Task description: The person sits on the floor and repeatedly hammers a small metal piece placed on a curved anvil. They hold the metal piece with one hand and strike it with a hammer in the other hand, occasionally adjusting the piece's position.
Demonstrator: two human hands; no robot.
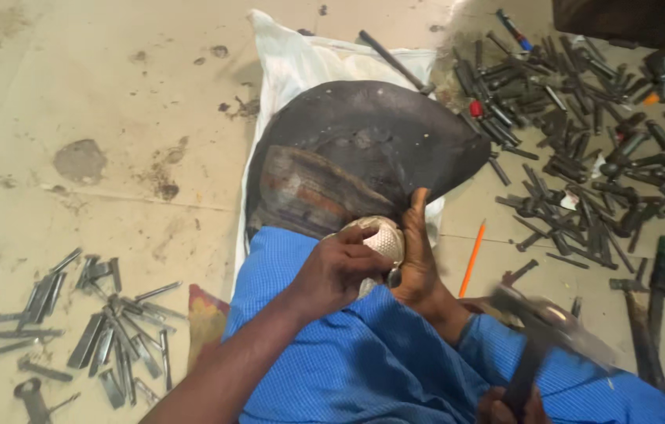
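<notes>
My left hand (pixel 338 272) grips a small white rounded piece with a dotted pattern (pixel 386 238) and presses it against the near edge of a big dark domed block (pixel 364 137). A bare foot (pixel 420 255) from a blue trouser leg (pixel 348 353) braces the piece from the right, toe up on the block. My right hand (pixel 513 406), at the bottom edge, holds the dark handle of a hammer (pixel 546 320); its metal head is blurred and raised to the right of the piece.
The block lies on a white sack (pixel 293 63) on a stained concrete floor. Several metal punches lie at the left (pixel 105 330), a larger heap at the right (pixel 584 133). An orange pencil (pixel 472 257) and another hammer (pixel 646 314) lie nearby.
</notes>
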